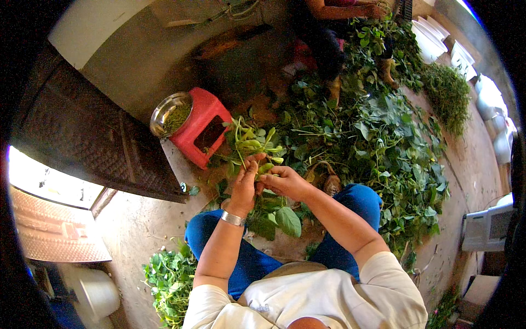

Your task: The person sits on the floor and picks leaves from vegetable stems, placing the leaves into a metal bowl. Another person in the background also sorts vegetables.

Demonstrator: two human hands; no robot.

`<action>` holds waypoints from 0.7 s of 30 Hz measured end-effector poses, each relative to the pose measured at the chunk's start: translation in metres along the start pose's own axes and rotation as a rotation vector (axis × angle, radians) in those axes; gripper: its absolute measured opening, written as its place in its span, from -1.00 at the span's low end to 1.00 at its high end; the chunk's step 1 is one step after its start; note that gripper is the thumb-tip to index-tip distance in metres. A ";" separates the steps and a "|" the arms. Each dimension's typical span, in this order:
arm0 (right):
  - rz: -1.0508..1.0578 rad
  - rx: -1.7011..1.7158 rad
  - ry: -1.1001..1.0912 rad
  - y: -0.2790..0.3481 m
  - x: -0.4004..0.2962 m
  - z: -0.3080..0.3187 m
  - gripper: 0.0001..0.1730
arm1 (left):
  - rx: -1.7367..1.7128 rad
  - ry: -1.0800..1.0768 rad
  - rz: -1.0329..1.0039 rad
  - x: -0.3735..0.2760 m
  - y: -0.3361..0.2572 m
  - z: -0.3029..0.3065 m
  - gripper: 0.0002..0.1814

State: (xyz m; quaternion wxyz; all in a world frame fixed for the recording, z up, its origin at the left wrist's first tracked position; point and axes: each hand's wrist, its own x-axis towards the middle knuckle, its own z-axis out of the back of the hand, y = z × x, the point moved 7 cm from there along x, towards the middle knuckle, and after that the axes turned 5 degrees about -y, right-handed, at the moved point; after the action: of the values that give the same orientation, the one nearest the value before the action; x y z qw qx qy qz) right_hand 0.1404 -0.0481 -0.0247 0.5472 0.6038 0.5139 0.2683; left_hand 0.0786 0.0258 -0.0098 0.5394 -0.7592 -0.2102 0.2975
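My left hand (245, 181), with a silver band on the wrist, grips the stem of a leafy bean plant (248, 142) that bears pale green pods. The fingers of my right hand (285, 181) pinch at a green pod (266, 167) close beside the left fingertips. My fingers partly hide the pod. Broad leaves (287, 221) hang below the hands, between my knees. Ahead and to the left, a steel bowl (154, 119) holding small green beans or pods (177, 117) sits on a red plastic stool (193, 137).
A large heap of cut bean plants (370, 144) covers the floor to the right. Another leafy pile (170, 279) lies by my left side. A co-worker (328, 45) sits at the far end, handling plants. White tubs (429, 41) line the right wall; a dark panel (94, 119) stands left.
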 end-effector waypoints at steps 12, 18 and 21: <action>-0.192 0.444 0.118 0.002 -0.008 0.006 -0.74 | -0.284 0.025 -0.031 0.016 -0.004 0.026 -0.42; -0.204 0.639 0.292 -0.003 -0.009 0.006 -0.59 | -0.502 0.057 -0.142 0.021 -0.014 0.023 -0.36; -0.219 0.329 0.210 -0.006 -0.012 0.004 -0.66 | -0.442 0.048 -0.169 0.023 -0.008 0.028 -0.36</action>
State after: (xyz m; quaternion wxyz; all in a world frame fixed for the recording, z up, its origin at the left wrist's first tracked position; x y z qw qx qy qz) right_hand 0.1382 -0.0618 -0.0288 0.4108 0.5943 0.6672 0.1814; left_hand 0.0764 0.0629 -0.0139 0.3878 -0.8455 -0.3200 0.1799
